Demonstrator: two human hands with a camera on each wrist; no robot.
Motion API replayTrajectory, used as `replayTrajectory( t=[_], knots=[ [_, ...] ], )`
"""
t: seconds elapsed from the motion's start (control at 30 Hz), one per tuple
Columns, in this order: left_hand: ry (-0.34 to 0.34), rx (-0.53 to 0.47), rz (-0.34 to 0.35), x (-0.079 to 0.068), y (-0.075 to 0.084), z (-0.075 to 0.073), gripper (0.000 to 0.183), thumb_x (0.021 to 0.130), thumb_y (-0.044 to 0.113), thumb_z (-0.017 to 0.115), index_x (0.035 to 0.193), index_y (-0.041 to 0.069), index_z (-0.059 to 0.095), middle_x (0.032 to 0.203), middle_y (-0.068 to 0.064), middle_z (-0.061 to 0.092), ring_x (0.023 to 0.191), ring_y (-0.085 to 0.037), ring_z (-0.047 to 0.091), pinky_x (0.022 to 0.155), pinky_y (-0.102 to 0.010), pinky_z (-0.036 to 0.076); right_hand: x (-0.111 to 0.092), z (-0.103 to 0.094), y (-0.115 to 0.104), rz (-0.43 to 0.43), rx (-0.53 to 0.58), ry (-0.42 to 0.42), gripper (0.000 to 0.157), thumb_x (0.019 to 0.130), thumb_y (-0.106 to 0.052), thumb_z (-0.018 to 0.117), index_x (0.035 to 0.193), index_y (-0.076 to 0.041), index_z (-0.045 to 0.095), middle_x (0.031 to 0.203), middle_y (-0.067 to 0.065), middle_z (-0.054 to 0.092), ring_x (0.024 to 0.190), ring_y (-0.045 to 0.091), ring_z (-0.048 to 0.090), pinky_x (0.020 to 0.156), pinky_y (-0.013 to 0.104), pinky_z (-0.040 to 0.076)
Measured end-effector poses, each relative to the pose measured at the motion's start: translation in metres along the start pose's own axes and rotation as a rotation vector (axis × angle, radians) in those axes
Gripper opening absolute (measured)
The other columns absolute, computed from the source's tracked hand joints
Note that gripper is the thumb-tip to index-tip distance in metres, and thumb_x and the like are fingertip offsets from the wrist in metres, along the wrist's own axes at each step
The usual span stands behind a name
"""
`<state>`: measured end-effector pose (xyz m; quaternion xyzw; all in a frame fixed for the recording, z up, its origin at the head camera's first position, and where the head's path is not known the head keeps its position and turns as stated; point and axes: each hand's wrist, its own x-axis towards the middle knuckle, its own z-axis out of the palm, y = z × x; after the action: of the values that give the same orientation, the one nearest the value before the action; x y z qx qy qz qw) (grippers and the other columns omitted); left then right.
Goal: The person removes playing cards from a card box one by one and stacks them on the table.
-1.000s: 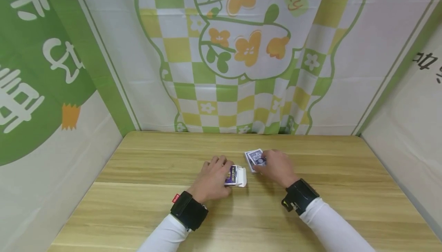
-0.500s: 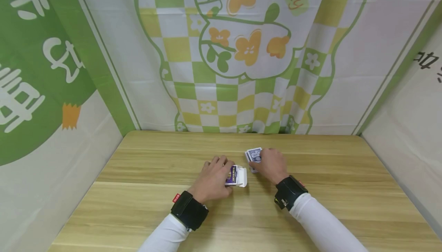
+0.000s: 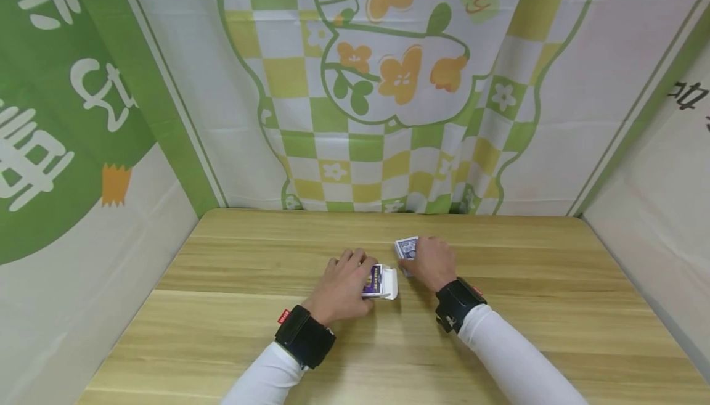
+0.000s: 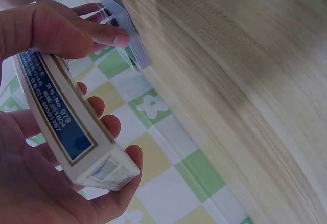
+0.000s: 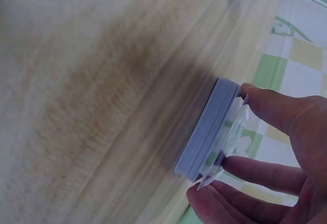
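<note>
My left hand (image 3: pixel 344 288) grips a card box (image 3: pixel 373 281), purple and white on top, just above or on the table. Its white end flap (image 3: pixel 391 283) hangs open toward the right. In the left wrist view the box's printed side (image 4: pixel 61 109) shows between thumb and fingers. To the right, my right hand (image 3: pixel 431 263) pinches a thin blue-backed playing card (image 5: pixel 232 134) by its edges, one finger bent against its back. That card sits slightly raised over a squared deck of playing cards (image 5: pixel 207 129) lying on the table. Whether it is one card or a few, I cannot tell.
The wooden table (image 3: pixel 249 343) runs back to a green-and-yellow checked curtain (image 3: pixel 366 164). Printed cloth walls (image 3: pixel 166 208) stand at both sides. A black band (image 3: pixel 305 337) is strapped round each wrist.
My right hand has shifted a little left with the pinched card, which now lines up more closely with the deck. The left hand and box have stayed in place.
</note>
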<state>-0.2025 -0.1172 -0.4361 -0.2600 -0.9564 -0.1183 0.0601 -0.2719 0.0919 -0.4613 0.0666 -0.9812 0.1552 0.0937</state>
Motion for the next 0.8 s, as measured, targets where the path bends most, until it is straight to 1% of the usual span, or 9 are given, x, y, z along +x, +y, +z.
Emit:
replayTrajectory(
  t=[0.17, 0.57, 0.8],
  knots=[
    [0.003, 0.007, 0.002, 0.0003, -0.0004, 0.0001, 0.066, 0.067, 0.022, 0.085, 0.127, 0.008, 0.061, 0.118, -0.008, 0.057, 0.112, -0.028, 0.052, 0.091, -0.053, 0.049, 0.0017, 0.0016, -0.0006, 0.008, 0.004, -0.012, 0.047, 0.076, -0.042, 0.086, 0.08, 0.0, 0.066, 0.069, 0.009, 0.057, 0.059, 0.024, 0.056, 0.05, 0.04, 0.049],
    [-0.006, 0.012, -0.005, -0.0008, -0.001, 0.0001, 0.067, 0.068, 0.022, 0.085, 0.129, 0.009, 0.06, 0.121, -0.008, 0.057, 0.113, -0.028, 0.052, 0.093, -0.053, 0.049, 0.003, 0.0043, -0.0014, 0.003, 0.018, 0.004, 0.046, 0.075, -0.041, 0.087, 0.076, -0.001, 0.064, 0.065, 0.007, 0.055, 0.057, 0.023, 0.055, 0.048, 0.038, 0.047],
    [-0.007, 0.003, -0.006, -0.0013, -0.001, -0.0002, 0.067, 0.069, 0.022, 0.085, 0.129, 0.008, 0.06, 0.12, -0.009, 0.057, 0.112, -0.028, 0.053, 0.093, -0.053, 0.049, 0.0027, 0.0063, -0.0028, 0.017, 0.003, -0.001, 0.048, 0.075, -0.041, 0.087, 0.08, 0.0, 0.065, 0.066, 0.008, 0.055, 0.058, 0.023, 0.055, 0.049, 0.039, 0.047]
  ],
)
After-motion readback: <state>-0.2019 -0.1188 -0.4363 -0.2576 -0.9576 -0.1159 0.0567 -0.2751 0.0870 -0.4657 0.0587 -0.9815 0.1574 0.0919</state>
